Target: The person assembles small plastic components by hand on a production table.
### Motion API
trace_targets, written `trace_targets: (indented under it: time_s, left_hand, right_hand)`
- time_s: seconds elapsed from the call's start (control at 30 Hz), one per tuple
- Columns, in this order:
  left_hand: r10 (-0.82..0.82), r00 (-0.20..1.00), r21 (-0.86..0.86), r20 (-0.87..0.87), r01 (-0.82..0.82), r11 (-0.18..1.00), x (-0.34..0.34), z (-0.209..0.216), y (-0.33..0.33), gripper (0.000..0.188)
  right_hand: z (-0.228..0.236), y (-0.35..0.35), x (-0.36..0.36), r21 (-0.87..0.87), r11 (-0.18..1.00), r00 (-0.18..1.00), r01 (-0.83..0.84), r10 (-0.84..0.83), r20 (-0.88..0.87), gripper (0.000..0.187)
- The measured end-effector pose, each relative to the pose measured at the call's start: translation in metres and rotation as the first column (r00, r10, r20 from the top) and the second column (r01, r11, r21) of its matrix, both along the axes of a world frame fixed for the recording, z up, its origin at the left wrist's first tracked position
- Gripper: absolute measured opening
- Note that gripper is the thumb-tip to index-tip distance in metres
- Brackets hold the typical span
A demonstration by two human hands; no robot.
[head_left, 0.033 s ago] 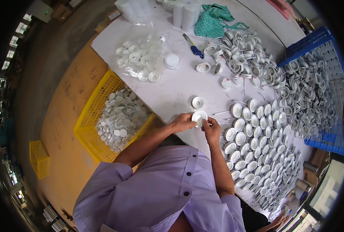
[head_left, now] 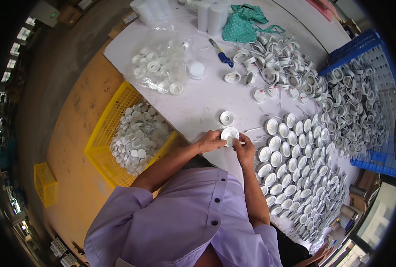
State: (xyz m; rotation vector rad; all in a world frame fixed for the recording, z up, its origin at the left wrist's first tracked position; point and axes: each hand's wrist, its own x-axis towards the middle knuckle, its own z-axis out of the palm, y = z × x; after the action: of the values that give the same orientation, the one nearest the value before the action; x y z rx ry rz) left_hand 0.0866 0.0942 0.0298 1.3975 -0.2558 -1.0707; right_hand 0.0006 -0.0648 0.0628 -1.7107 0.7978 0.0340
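Both my hands hold one round white lamp housing [head_left: 229,135], a shallow cup with a recessed middle, just above the white table [head_left: 198,113]. My left hand [head_left: 211,141] pinches its left rim, the thumb lying on the face. At the right rim my right hand [head_left: 243,145] closes thumb and fingers on it. Just beyond it on the table lies a white ring-shaped piece [head_left: 227,118]. To the right stand rows of similar white round housings [head_left: 291,164], several with thin white leads.
A yellow basket [head_left: 101,140] of white discs stands at the left. Farther back are a clear bag [head_left: 160,66] of white rings, blue-handled cutters [head_left: 224,58] and a green dotted cloth [head_left: 240,29]. A heap of ring parts [head_left: 287,62] and a blue crate [head_left: 353,51] fill the right.
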Motion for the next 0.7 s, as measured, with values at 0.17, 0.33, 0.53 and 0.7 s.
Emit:
trace_targets:
  time_s: [0.17,0.33,0.53,0.7]
  left_hand:
    - [-0.132,0.991,-0.022,-0.001,0.132,0.991,0.009,0.003,-0.034,0.029]
    - [-0.287,0.954,0.098,0.086,0.279,0.955,0.014,0.014,-0.073,0.024]
    - [-0.214,0.963,0.059,0.162,0.207,0.977,0.024,0.013,-0.108,0.031]
    - [-0.148,0.943,0.153,0.296,0.107,0.982,0.038,0.02,-0.139,0.032]
  right_hand:
    - [0.026,-0.033,-0.009,-0.634,0.727,0.878,-0.262,0.453,0.156,0.078]
    - [0.037,-0.059,-0.005,-0.77,0.522,0.837,-0.368,0.546,-0.03,0.083]
    - [0.056,-0.116,0.013,-0.778,0.525,0.854,-0.347,0.519,-0.03,0.077]
    - [0.038,-0.222,0.026,-0.771,0.633,0.926,-0.068,0.328,0.187,0.066]
